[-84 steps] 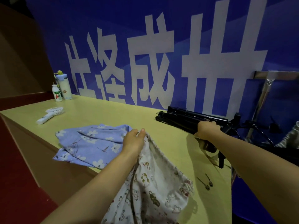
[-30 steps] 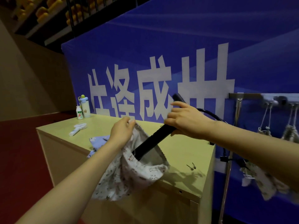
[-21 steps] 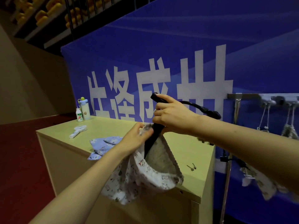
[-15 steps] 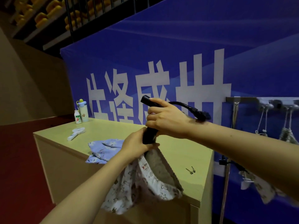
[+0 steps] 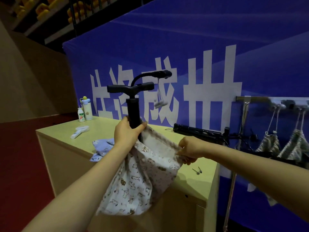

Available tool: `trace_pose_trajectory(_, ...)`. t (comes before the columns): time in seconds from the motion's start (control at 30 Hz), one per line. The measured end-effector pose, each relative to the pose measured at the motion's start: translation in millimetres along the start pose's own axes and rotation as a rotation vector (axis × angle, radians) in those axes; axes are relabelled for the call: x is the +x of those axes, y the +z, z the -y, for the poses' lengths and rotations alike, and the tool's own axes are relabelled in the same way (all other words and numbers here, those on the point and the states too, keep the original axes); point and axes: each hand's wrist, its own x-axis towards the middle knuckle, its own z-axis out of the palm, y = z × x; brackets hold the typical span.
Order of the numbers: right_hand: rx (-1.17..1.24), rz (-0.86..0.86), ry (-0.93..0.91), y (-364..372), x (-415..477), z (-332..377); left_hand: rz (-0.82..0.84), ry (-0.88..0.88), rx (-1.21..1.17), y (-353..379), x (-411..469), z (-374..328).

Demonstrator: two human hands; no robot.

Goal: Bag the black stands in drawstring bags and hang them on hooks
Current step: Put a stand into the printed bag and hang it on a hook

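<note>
Head view shows the black stand (image 5: 133,104) upright with its lower part already down in the printed drawstring bag (image 5: 142,178), which hangs in front of the near edge of the table (image 5: 189,178). The left hand (image 5: 127,133) has its fingers clamped around the tube of the stand together with the bag's rim, right at the mouth. The right hand (image 5: 190,149) pinches the opposite side of the rim between closed fingers and pulls it outward, so the mouth stays wide. The stand looks stiff and hard, a smooth tube with a T-shaped bar and a bent hose at the top; it is likely to slide easily through a loose hold, so the tube just above the cloth seems the best place to grip it. The bag is thin, soft and limp, carrying no shape of its own; it probably handles best by the hem where the cord runs. The top bar may catch on the rim as it goes in. A second stand (image 5: 199,132) lies on the table by the blue banner (image 5: 184,39), and filled bags (image 5: 284,144) hang from hooks (image 5: 277,106) on the right.
</note>
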Motion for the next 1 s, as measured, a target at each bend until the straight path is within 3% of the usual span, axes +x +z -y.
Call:
trace_pose_trajectory(0.17,0.390,-0.055,0.079,-20.9,-2.9,13.6,-0.069,-0.117,-0.045,-7.9,7.0,2.6)
trace_pose_trajectory(0.3,0.680,-0.072,0.091,-33.4,-3.9,22.2,-0.035,-0.331,-0.231,-6.4,5.7,20.2)
trace_pose_trajectory(0.43,0.854,-0.083,0.055,-38.9,-6.6,27.6,0.047,-0.458,-0.269,-5.2,0.5,26.4)
trace_pose_trajectory(0.53,0.929,-0.098,0.035,-43.4,-7.2,30.1,0.240,-0.527,-0.284,-13.1,5.6,28.3)
trace_pose_trajectory(0.67,0.974,-0.120,0.013,-46.0,-5.7,33.0,0.525,-0.485,-0.152,-24.5,4.7,32.2)
trace_pose_trajectory(0.73,0.999,-0.102,-0.009,-45.0,-6.4,37.2,0.605,-0.504,-0.215,-26.9,2.5,34.6)
trace_pose_trajectory(1.0,1.034,0.067,-0.184,-34.1,-12.3,60.0,0.464,-0.522,-0.477,-11.2,-1.6,26.2)
